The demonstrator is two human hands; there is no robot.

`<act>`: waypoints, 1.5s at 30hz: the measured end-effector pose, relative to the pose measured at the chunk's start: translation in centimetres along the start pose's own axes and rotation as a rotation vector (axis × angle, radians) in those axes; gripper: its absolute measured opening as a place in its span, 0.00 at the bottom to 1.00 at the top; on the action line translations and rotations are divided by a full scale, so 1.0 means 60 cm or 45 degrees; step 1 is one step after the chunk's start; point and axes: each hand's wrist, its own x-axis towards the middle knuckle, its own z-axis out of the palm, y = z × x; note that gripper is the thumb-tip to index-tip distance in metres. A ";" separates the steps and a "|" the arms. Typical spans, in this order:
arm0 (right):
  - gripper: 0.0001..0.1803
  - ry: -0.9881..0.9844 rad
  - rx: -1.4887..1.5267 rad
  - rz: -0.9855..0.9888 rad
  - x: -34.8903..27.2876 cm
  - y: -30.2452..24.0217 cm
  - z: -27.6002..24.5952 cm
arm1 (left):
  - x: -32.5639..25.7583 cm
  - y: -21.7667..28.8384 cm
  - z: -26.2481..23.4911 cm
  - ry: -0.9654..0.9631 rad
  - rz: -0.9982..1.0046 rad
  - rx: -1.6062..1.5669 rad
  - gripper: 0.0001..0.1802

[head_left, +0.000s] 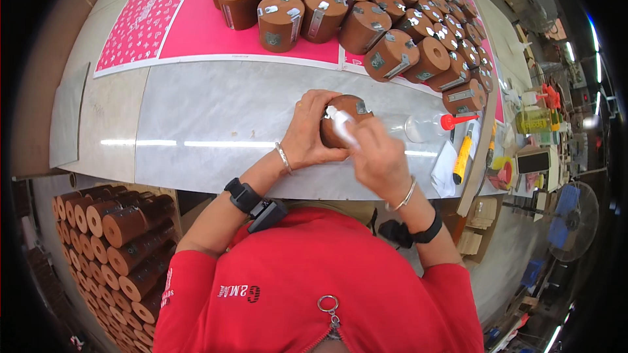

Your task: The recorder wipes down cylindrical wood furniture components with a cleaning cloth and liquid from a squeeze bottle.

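Note:
A short brown cylinder (331, 138) with silvery patches on its top stands on the grey tabletop in front of me. My left hand (307, 132) is wrapped round its left side, thumb at the near edge. My right hand (381, 160), slightly smeared by motion, is closed on a white wad (344, 128) that looks like folded cloth and touches the cylinder's top. Just right of my hands is a clear squeeze bottle (422, 128) with a red nozzle. Beyond it lie a yellow utility knife (462, 155) and a white cloth or paper (445, 168).
Many similar brown cylinders (281, 21) crowd the pink patterned sheet (196, 29) across the table's far side. Below the table at left, longer brown rolls (124, 225) are stacked on their sides. A bench with bottles and tools runs along the right, near a standing fan (575, 222).

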 end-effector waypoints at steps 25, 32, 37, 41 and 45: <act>0.16 -0.065 0.004 -0.053 0.003 -0.022 -0.002 | -0.002 -0.002 0.005 0.077 0.073 0.029 0.48; 0.14 0.063 -0.018 0.091 0.010 0.037 -0.004 | 0.004 0.010 -0.003 0.006 0.037 0.086 0.47; 0.14 -0.024 0.090 0.197 -0.059 -0.001 -0.029 | 0.001 0.012 -0.001 0.057 0.044 0.073 0.45; 0.13 0.122 -0.008 0.251 -0.011 0.054 -0.002 | 0.003 0.013 -0.005 0.032 0.069 0.064 0.44; 0.12 0.151 0.024 0.164 0.018 0.088 0.014 | 0.005 0.015 -0.003 0.025 0.061 0.059 0.44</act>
